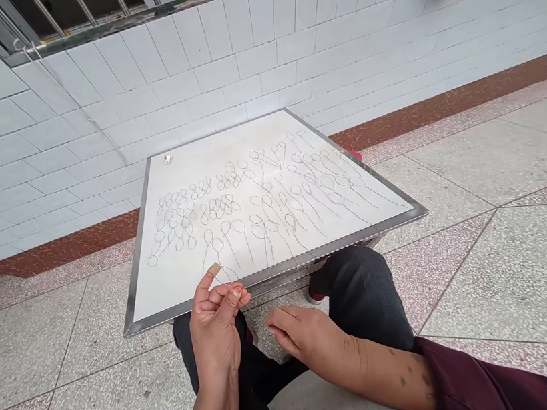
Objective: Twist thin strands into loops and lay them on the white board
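Above the near edge of the white table, my left hand (217,313) pinches a thin looped wire (235,274) between thumb and fingers. Tape or a bandage covers the tip of its raised index finger. My right hand (307,338) is closed in a pinch just to the right, over my lap. A fine strand runs from the left fingers toward it; the right fingertips hide where the strand ends. Many similar wire loops (217,245) lie on the tabletop in rough rows, some with long loose tails, others twisted into double loops.
The white table (162,280) has a metal rim and stands against a tiled wall (236,75). A small red-and-white item (168,159) sits at its far left corner. My knees (365,287) are at the near edge. A barred window (101,6) is above.
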Tool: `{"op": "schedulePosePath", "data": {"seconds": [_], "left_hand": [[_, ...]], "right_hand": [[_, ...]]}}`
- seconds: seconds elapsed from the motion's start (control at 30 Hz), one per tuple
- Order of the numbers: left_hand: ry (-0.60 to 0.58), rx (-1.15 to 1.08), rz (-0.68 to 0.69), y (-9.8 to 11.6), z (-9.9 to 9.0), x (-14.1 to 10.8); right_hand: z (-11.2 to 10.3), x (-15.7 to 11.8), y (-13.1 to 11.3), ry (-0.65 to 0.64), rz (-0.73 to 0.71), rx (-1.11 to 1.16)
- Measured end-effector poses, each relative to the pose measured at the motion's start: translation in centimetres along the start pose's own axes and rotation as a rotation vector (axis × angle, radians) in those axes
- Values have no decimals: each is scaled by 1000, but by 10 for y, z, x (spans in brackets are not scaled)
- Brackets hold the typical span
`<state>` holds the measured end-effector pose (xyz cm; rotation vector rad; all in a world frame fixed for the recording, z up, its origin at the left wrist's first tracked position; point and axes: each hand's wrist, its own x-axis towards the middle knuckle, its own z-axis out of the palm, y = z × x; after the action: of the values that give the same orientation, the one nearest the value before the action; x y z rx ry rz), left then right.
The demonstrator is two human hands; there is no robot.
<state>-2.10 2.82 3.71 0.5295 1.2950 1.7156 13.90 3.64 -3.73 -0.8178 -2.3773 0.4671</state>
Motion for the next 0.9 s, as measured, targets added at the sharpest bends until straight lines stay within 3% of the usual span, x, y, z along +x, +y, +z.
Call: {"op": "schedulePosePath", "data": {"seconds": [0.27, 0.4, 0.7, 0.9], "left_hand": [[36, -2, 37, -1, -2, -3], [33, 51, 21, -2, -2, -4], [15, 37, -94, -10, 5, -10], [28, 66, -108, -10, 7, -9]], "right_hand": [[-1, -1, -6, -34, -11, -46], [-15, 13, -7, 54, -58, -96], [-13, 25, -9, 94, 98, 93], [-13, 24, -10, 78, 80, 6]]}}
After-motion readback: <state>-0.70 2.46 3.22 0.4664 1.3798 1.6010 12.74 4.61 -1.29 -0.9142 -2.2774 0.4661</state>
